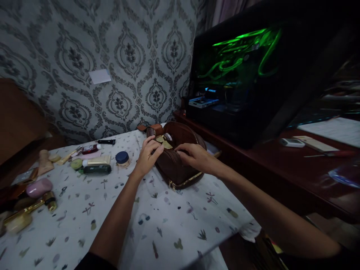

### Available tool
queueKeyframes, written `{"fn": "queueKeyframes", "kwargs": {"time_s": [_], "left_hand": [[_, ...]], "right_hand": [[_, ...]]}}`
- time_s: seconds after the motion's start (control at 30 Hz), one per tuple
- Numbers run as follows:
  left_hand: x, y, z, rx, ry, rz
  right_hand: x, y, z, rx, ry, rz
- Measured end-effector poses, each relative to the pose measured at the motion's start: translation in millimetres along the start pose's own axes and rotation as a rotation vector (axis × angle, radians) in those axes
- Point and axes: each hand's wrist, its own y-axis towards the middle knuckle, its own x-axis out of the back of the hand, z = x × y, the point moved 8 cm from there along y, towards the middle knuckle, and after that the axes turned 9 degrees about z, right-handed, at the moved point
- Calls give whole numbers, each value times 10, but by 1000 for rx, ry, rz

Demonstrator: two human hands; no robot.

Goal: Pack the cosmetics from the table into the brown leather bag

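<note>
The left hand [147, 155] and right hand [194, 156] are apart, fingers partly curled, both touching the brown bag's [170, 167] rim; whether either clamps it, I can't tell. The bag sits unzipped near the worktop's [112, 213] far right corner. Left of it stands a blue-lidded jar [122, 159]; something gold-coloured [167, 145] shows in the bag's mouth.
</note>
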Motion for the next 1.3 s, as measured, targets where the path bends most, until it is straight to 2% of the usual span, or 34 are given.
{"fn": "queueKeyframes", "kwargs": {"time_s": [0.1, 0.27, 0.5, 0.67, 0.9, 1.17, 1.3], "left_hand": [[4, 3, -8, -12, -17, 30], [13, -2, 16, 33, 7, 80], [9, 5, -16, 14, 59, 86], [9, -13, -9, 16, 92, 81], [23, -162, 11, 30, 200, 74], [-7, -447, 36, 45, 181, 81], [13, -646, 117, 52, 265, 141]], "right_hand": [[18, -61, 102, -14, -38, -27], [101, -203, 228, 24, -42, -244], [28, -404, 399, 271, -8, -541], [-191, -531, 584, 424, -90, -693], [-496, -469, 596, 470, -178, -655], [-537, -480, 603, 476, -269, -654], [-546, -515, 626, 481, -271, -675]]}}
